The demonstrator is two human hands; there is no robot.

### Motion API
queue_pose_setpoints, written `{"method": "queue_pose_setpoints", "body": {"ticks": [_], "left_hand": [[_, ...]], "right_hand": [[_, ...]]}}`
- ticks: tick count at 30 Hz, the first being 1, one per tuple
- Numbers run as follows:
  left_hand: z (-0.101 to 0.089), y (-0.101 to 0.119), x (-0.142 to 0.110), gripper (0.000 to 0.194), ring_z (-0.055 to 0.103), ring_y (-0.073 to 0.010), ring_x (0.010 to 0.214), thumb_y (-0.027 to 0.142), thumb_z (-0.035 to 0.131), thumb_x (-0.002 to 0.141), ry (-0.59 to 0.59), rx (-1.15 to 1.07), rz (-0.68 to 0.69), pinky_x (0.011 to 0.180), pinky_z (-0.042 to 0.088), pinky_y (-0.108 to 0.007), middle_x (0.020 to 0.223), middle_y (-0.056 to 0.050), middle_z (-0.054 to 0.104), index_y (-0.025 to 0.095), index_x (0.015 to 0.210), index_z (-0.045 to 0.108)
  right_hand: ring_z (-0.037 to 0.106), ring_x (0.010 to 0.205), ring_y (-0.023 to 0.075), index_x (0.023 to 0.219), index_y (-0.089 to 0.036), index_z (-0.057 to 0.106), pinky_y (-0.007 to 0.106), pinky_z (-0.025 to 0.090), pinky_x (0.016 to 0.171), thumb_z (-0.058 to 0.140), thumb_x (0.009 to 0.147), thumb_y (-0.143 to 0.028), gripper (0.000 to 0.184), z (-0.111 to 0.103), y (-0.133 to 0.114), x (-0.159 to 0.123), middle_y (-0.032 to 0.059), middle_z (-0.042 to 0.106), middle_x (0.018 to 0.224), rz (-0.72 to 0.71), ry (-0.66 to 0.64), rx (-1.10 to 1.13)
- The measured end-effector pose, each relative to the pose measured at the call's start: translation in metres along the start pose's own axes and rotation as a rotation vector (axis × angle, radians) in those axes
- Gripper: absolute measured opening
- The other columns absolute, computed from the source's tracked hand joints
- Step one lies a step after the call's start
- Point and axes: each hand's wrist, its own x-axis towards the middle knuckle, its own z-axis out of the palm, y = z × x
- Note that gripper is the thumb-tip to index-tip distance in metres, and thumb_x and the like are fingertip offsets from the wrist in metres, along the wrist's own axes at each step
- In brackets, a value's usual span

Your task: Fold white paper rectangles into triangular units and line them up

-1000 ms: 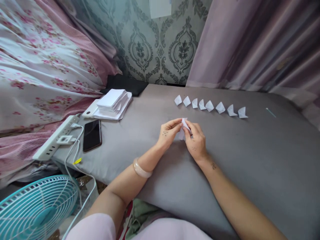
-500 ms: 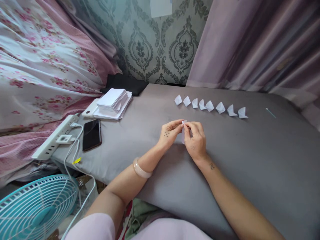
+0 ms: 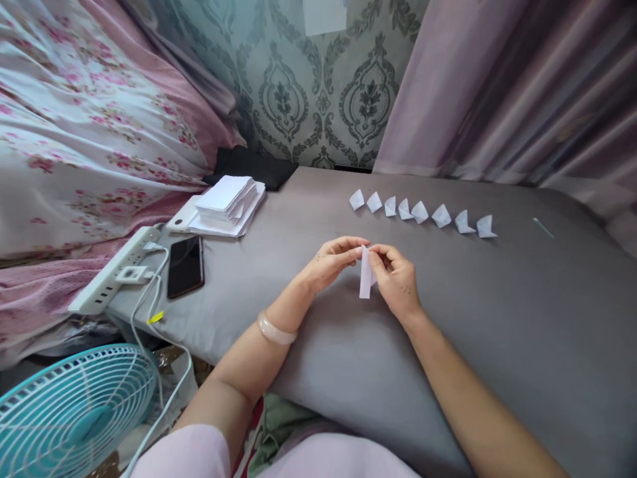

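Note:
A narrow folded strip of white paper [image 3: 365, 275] hangs down between my two hands, over the grey-covered table [image 3: 298, 212]. My left hand [image 3: 334, 261] pinches its top end between thumb and fingers from the left. From the right, my right hand [image 3: 395, 275] is closed on the same paper, thumb against its upper side; a small flap shows beside that hand. Beyond my hands, several small folded paper pieces [image 3: 419, 212] stand in a row across the table. My fingers hide the top of the strip.
At the back left lies a stack of white paper [image 3: 226, 202] with a phone [image 3: 186, 267] in front. A power strip [image 3: 112, 272] with white cables runs along the left edge, above a blue fan [image 3: 84, 411]. A thin stick [image 3: 543, 228] lies far right.
The paper has turned, so its long strip now faces me and hangs lower. My right hand has shifted slightly right and rotated. The whole view has moved a little.

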Motion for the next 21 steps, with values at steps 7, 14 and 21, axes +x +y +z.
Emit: {"method": "queue_pose_setpoints", "body": {"ticks": [7,14,21], "left_hand": [[-0.0007,0.0054,-0.0022,0.024,0.044,-0.0031,0.053,0.03,0.079,0.07,-0.057,-0.041,-0.071,0.054,0.031,-0.021,0.065,0.003,0.054,0.013,0.082,0.066],[0.0009,0.0059,-0.0029,0.026,0.048,-0.0045,0.054,0.03,0.081,0.068,-0.03,-0.049,-0.045,0.054,0.035,-0.022,0.064,0.002,0.056,0.013,0.079,0.065],[0.0029,0.0031,-0.0001,0.026,0.048,-0.0045,0.053,0.028,0.083,0.064,0.061,-0.065,-0.039,0.054,0.036,-0.022,0.059,0.003,0.055,0.012,0.075,0.066]], "right_hand": [[0.057,0.067,0.0129,0.084,-0.02,0.064,0.025,0.046,0.06,0.062,0.082,-0.039,0.019,-0.0037,-0.0007,0.0008,0.0008,0.065,0.077,0.046,-0.068,0.064],[0.057,0.068,0.0122,0.106,-0.023,0.065,0.026,0.048,0.062,0.057,0.087,-0.033,0.023,-0.0065,-0.007,0.0006,-0.0005,0.061,0.078,-0.104,-0.096,-0.027],[0.06,0.08,0.0142,0.099,-0.022,0.07,0.028,0.049,0.071,0.053,0.091,-0.03,0.021,-0.0076,-0.0064,0.0011,0.0032,0.065,0.089,-0.184,-0.084,-0.105]]}}
